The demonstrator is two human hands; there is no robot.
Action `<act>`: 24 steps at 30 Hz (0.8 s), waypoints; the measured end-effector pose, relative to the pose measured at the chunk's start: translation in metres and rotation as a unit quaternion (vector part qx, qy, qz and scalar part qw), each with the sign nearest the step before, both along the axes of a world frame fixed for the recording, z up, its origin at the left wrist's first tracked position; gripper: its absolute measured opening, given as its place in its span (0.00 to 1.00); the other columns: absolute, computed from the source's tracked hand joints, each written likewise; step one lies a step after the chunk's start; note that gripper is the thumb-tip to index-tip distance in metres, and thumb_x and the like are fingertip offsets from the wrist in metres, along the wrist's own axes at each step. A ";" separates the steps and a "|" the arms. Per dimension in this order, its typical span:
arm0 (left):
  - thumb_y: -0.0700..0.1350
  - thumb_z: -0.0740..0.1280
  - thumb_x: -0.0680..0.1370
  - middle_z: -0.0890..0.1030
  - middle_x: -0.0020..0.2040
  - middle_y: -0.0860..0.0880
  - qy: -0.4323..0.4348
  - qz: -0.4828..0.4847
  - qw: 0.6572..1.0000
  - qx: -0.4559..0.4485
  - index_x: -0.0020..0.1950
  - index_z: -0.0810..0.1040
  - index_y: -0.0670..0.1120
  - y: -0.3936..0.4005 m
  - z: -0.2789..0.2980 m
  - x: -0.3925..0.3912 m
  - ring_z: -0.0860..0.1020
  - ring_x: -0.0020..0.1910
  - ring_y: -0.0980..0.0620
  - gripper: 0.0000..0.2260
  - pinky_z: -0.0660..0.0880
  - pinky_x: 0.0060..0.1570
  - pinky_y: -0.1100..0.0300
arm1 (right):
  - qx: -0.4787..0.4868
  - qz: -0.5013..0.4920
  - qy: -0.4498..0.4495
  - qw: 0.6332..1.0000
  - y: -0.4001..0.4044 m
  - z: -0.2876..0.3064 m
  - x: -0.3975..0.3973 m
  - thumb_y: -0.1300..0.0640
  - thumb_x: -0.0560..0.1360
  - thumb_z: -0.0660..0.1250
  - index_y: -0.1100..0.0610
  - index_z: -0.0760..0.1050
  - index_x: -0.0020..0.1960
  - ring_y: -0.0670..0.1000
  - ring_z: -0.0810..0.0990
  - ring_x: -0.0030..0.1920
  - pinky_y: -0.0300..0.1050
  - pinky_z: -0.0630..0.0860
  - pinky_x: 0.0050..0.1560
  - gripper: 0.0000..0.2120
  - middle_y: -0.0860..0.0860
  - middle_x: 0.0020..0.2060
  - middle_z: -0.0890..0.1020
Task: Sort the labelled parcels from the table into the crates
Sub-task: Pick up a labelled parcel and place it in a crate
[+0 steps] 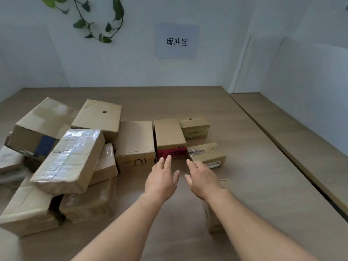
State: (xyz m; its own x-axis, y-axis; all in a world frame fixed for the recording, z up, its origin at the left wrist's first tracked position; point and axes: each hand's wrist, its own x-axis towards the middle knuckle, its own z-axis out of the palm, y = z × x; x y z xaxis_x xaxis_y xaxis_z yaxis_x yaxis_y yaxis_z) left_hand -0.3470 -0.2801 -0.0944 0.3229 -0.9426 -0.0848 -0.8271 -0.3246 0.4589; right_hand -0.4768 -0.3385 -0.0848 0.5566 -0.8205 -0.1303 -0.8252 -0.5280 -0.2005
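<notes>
Cardboard parcels crowd the table [244, 166]; both my hands are spread and hold nothing.
My left hand [162, 178] and right hand [204, 178] hover just before the red-labelled parcel [169, 138].

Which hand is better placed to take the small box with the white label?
Right. The right hand is open, fingertips almost at the small box. The left hand points at the red-labelled box beside it.

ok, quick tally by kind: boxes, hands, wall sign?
cardboard boxes: 11 clearly visible
hands: 2
wall sign: 1
Total: 14
Blurry pale bundle at the left edge not counted.
</notes>
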 end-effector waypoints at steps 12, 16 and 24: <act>0.51 0.53 0.83 0.53 0.79 0.44 0.076 0.103 0.992 -0.013 0.79 0.49 0.46 -0.111 0.000 0.042 0.52 0.77 0.46 0.26 0.57 0.72 0.50 | 0.124 -0.073 -0.033 0.989 -0.107 -0.020 0.039 0.44 0.82 0.53 0.59 0.52 0.77 0.58 0.64 0.72 0.52 0.64 0.68 0.30 0.59 0.73 0.64; 0.49 0.53 0.82 0.55 0.77 0.40 0.051 0.138 0.989 0.026 0.78 0.52 0.44 -0.129 0.003 0.038 0.58 0.74 0.40 0.25 0.61 0.69 0.49 | 0.162 -0.068 -0.108 0.978 -0.131 -0.018 0.055 0.44 0.82 0.52 0.55 0.47 0.79 0.55 0.60 0.75 0.48 0.60 0.71 0.31 0.55 0.76 0.59; 0.51 0.55 0.80 0.75 0.61 0.42 0.035 0.206 0.975 0.070 0.63 0.68 0.42 -0.114 0.010 0.038 0.74 0.60 0.41 0.16 0.71 0.54 0.51 | 0.147 -0.165 -0.082 0.972 -0.135 -0.017 0.035 0.40 0.80 0.54 0.54 0.66 0.70 0.57 0.74 0.64 0.50 0.72 0.58 0.25 0.54 0.65 0.76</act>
State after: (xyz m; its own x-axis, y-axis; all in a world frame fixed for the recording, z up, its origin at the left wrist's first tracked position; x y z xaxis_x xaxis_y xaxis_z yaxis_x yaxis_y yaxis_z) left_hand -0.3088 -0.3941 -0.0842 0.6612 -0.7111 -0.2390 -0.5812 -0.6870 0.4362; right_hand -0.4421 -0.4739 -0.1021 0.3034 -0.8983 -0.3179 -0.8840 -0.1408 -0.4457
